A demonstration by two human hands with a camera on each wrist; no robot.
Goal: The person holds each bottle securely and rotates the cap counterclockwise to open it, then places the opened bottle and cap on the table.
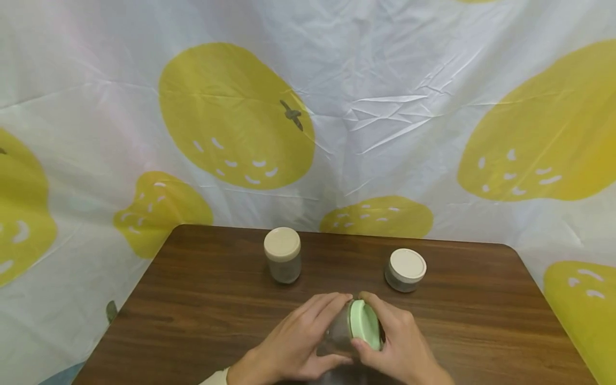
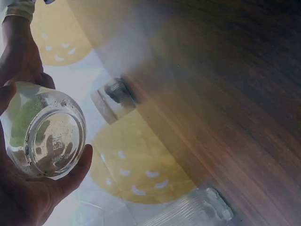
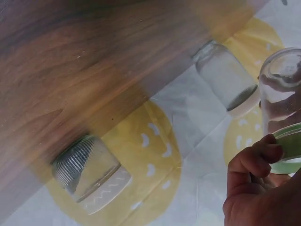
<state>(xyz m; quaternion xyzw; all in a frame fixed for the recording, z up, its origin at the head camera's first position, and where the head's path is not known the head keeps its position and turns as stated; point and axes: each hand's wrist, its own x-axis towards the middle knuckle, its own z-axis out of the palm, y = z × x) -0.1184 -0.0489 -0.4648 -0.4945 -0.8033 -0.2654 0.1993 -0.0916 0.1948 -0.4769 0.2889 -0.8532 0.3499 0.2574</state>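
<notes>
My left hand [image 1: 295,339] grips a clear glass jar [image 2: 56,141] round its side. The jar is tipped over, its round base facing the left wrist camera and its mouth end to the right. At that end my right hand [image 1: 401,337] holds a light green lid [image 1: 364,325] by its rim, thumb on the near edge and fingers on the far one. The lid is against the jar's mouth; whether it is fastened I cannot tell. In the right wrist view, curled fingers [image 3: 256,160] lie at the lid's edge.
Beyond my hands, a taller glass jar with a cream lid [image 1: 283,254] stands on the brown wooden table [image 1: 202,299]. A shorter, ribbed jar with a whitish lid [image 1: 406,269] stands to its right. Behind the table hangs a white cloth with yellow fruit prints [image 1: 236,117].
</notes>
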